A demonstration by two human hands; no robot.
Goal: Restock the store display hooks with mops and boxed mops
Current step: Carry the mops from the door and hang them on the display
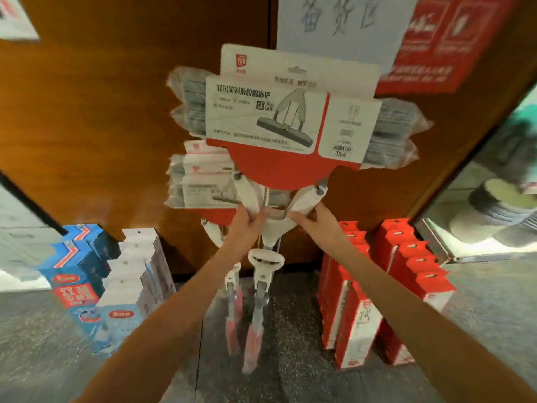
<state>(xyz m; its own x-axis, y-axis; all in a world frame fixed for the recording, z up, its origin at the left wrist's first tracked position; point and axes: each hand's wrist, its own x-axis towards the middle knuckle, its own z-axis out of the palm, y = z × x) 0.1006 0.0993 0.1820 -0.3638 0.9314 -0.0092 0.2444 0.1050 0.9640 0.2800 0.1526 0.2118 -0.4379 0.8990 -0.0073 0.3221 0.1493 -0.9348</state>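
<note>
Head view. A packaged sponge mop [270,237] is held upright, centre frame, in front of a brown wood-grain wall panel [101,126].

- **Header card:** a flat cardboard header card [279,117], white above with a rounded red lower lobe, covers the mop head.
- **Sponge:** the long grey ribbed sponge [398,126], in crinkled clear film, sticks out past both sides of the card.
- **Yoke and hands:** below the card a glossy white plastic yoke forks into two curved arms. The left hand [247,225] has its fingers curled round the left arm. The right hand [316,225] has its fingers clamped over the right arm.
- **Ring and handle:** a white oval pull ring [266,261] sits beneath the yoke. The film-wrapped red and grey handle [257,312] runs down toward the floor.
- **Second mop:** a second mop [203,184] of the same kind stands behind the first, to its left, against the panel.
- **Cartons:** tall rectangular cartons stand on the speckled grey floor [290,359] along the wall. Blue cartons [78,257] are at far left, white cartons [136,271] are beside them, and red cartons [412,271] are at right.
- **Signs:** a white paper sign [343,21] with handwritten characters and a red poster [436,39] hang high on the wall.
</note>
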